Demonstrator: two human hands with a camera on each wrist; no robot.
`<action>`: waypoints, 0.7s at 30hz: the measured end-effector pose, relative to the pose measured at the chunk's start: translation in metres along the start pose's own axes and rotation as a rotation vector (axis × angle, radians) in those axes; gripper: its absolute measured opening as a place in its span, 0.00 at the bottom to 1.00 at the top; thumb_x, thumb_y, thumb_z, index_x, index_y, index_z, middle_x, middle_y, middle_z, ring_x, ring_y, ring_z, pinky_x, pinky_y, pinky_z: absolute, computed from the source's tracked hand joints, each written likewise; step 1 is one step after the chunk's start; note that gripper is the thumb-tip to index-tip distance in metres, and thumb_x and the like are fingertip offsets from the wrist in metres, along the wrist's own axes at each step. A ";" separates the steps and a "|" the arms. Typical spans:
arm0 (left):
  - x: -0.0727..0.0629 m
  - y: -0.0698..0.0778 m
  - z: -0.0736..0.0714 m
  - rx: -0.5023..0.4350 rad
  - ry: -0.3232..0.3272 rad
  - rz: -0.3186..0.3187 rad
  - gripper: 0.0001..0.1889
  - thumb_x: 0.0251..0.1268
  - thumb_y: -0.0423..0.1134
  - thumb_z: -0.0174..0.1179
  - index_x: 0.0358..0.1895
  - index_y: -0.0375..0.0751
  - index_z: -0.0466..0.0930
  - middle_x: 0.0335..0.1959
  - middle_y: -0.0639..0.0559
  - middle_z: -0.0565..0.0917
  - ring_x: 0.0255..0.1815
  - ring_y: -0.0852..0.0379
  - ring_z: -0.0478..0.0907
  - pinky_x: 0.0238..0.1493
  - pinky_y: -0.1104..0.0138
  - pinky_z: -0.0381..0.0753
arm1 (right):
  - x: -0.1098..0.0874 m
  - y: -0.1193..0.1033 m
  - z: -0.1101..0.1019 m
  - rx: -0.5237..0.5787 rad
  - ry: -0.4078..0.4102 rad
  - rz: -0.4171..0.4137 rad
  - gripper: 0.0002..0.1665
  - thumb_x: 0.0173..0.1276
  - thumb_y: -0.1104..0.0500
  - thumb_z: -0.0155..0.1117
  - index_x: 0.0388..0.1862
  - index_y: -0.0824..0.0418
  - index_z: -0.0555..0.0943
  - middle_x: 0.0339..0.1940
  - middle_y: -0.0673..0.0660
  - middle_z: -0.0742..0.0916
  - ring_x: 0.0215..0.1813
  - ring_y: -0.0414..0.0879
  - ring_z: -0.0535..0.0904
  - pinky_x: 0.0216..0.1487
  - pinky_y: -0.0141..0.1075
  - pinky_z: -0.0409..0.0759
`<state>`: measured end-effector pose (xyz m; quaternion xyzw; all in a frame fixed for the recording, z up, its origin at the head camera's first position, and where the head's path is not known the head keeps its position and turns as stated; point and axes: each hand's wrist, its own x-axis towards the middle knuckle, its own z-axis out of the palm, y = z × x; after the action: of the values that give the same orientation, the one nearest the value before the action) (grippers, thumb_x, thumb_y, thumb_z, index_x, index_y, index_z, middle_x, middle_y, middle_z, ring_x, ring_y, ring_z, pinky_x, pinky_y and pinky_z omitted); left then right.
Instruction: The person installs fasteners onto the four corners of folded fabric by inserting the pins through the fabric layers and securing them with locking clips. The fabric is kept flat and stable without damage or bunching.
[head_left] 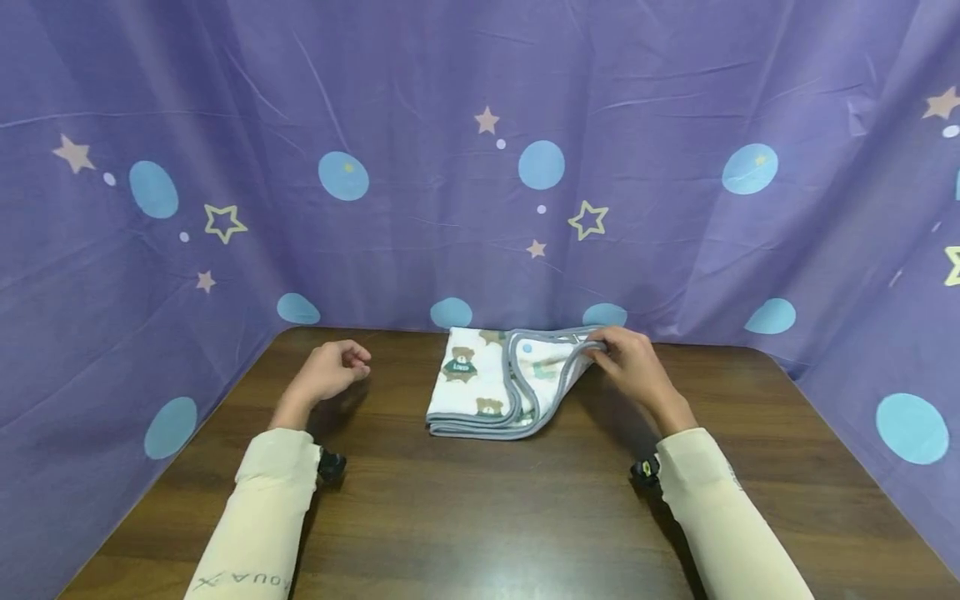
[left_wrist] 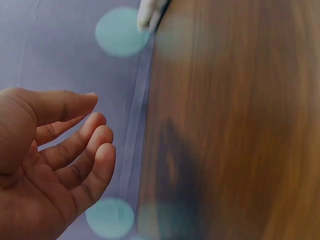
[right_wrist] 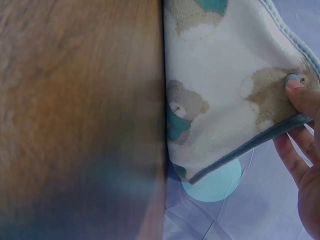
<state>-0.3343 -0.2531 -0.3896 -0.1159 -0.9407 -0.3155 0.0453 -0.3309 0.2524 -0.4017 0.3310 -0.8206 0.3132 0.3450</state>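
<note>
A folded white blanket (head_left: 474,375) with brown bears in green tops and grey-blue edging lies toward the back of the table. My right hand (head_left: 633,367) pinches its right edge between thumb and fingers, and that corner is lifted off the table. In the right wrist view, the thumb (right_wrist: 300,95) presses on the raised blanket layer (right_wrist: 215,100), with the fingers behind it. To the left of the blanket, apart from it, my left hand (head_left: 327,372) hovers over the table with loosely curved fingers and holds nothing.
The brown wooden table (head_left: 480,517) has rounded back corners. A purple curtain (head_left: 420,167) with stars and blue dots hangs right behind it and along both sides. A small black device (head_left: 330,465) sits at the left wrist, another (head_left: 647,472) at the right.
</note>
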 end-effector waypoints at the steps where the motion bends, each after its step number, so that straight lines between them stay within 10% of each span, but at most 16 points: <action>1: -0.004 -0.005 -0.004 -0.003 0.005 -0.018 0.12 0.69 0.34 0.63 0.51 0.32 0.82 0.39 0.45 0.85 0.41 0.49 0.81 0.43 0.60 0.77 | 0.000 0.000 0.000 -0.002 -0.004 -0.002 0.12 0.57 0.72 0.78 0.38 0.61 0.87 0.35 0.53 0.89 0.35 0.45 0.82 0.35 0.44 0.83; 7: -0.021 -0.032 -0.029 0.013 0.008 -0.105 0.16 0.71 0.40 0.64 0.53 0.31 0.81 0.42 0.43 0.85 0.43 0.48 0.81 0.43 0.59 0.77 | 0.001 -0.002 -0.002 0.003 -0.007 -0.011 0.12 0.57 0.72 0.78 0.38 0.62 0.86 0.35 0.54 0.89 0.35 0.45 0.82 0.35 0.44 0.83; 21: -0.047 -0.062 -0.051 -0.199 -0.232 -0.283 0.29 0.68 0.42 0.70 0.59 0.22 0.71 0.48 0.37 0.79 0.44 0.46 0.81 0.43 0.56 0.88 | 0.001 -0.001 -0.001 -0.004 -0.005 -0.018 0.12 0.57 0.73 0.77 0.37 0.61 0.86 0.33 0.52 0.87 0.33 0.42 0.79 0.34 0.38 0.79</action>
<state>-0.3034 -0.3406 -0.3927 -0.0222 -0.9108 -0.3945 -0.1199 -0.3301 0.2520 -0.4004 0.3386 -0.8190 0.3076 0.3463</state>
